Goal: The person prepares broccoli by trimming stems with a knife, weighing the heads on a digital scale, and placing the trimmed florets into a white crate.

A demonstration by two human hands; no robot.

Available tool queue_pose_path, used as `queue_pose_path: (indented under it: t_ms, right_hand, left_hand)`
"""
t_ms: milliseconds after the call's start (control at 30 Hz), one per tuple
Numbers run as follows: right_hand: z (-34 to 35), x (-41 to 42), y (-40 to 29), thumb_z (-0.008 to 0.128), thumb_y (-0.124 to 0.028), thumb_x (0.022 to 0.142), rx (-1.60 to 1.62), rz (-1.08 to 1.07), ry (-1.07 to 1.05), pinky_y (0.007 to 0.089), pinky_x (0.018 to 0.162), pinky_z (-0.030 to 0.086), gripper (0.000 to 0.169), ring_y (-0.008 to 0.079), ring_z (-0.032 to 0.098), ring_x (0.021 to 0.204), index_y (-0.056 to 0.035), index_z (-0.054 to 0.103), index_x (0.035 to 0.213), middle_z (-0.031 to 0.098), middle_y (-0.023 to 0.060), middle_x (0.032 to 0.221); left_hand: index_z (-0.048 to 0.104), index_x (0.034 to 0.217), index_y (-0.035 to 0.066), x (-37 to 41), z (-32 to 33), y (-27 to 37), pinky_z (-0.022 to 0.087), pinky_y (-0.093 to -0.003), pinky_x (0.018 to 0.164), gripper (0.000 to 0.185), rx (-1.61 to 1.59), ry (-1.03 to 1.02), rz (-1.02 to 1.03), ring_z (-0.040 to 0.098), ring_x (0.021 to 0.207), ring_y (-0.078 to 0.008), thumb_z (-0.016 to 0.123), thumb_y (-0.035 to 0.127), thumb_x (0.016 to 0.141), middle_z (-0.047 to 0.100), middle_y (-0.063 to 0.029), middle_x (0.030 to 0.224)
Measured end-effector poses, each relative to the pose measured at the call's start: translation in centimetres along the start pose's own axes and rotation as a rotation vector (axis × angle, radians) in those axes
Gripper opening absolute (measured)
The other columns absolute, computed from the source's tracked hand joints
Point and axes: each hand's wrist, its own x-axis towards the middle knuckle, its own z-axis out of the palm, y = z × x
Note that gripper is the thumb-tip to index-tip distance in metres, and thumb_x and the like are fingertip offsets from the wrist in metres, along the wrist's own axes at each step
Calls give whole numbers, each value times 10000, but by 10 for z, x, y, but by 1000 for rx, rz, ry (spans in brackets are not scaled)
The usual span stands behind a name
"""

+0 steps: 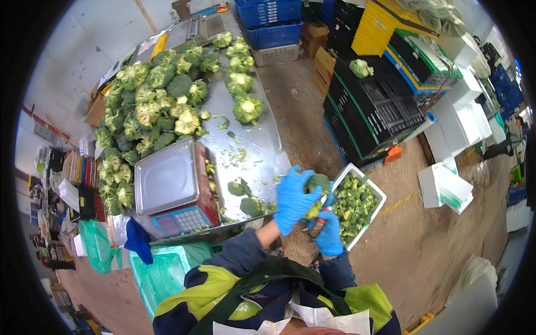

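Observation:
Both my hands wear blue gloves. My left hand (295,201) grips a broccoli head (317,184) over the table's right edge. My right hand (328,234) is closed around the handle of a small knife (320,222), close below the broccoli; its blade is hidden. Right beside that hand is a white foam box (379,194) full of cut broccoli florets (355,205). On the metal table (259,144) lies a big heap of broccoli heads (146,100), with a row of heads (247,108) along the far right edge. Loose broccoli pieces (251,206) lie near my left hand.
A weighing scale (167,178) stands at the table's near left. A blue cloth (138,240) hangs at the corner, above a green plastic-lined box (161,272). Black crates (368,113) stand ahead right, with one head (361,68) on top. White foam boxes (446,184) lie farther right.

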Motion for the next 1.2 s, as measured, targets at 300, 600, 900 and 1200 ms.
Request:
queue_pose_path:
  t_ms: [300,600,900,1200]
  right_hand:
    - [-290,-25,-91,529,-88,840,88,33,247,573,978,514,496,311,618,1095,-131,462,1330,592,105,1166]
    - [-504,49,-109,539,-96,801,-82,106,361,601,929,516,774,308,534,1145,-334,357,1514,462,83,1345]
    - [-511,38,-139,593,-32,833,-289,89,541,564,929,488,798,326,497,1210,-319,325,1528,432,143,1460]
    - [-388,-41,-68,598,24,841,-319,362,462,230,594,515,540,157,632,700,-63,518,1369,679,125,970]
  left_hand:
    - [656,1236,142,-101,338,-54,476,-526,902,588,-77,-394,-304,580,1101,-401,717,497,771,578,-207,1192]
    - [503,1423,99,-155,506,-164,311,-452,1156,561,-59,-723,-408,320,1428,-411,565,355,927,417,-248,1491]
    - [579,1301,81,-108,288,-43,394,-444,1104,390,-48,-490,131,466,1317,-380,614,177,925,478,-213,1406]
    - [632,1276,97,-35,-65,-99,357,-574,1062,698,776,246,-253,333,1358,-474,775,504,726,342,-268,1480]
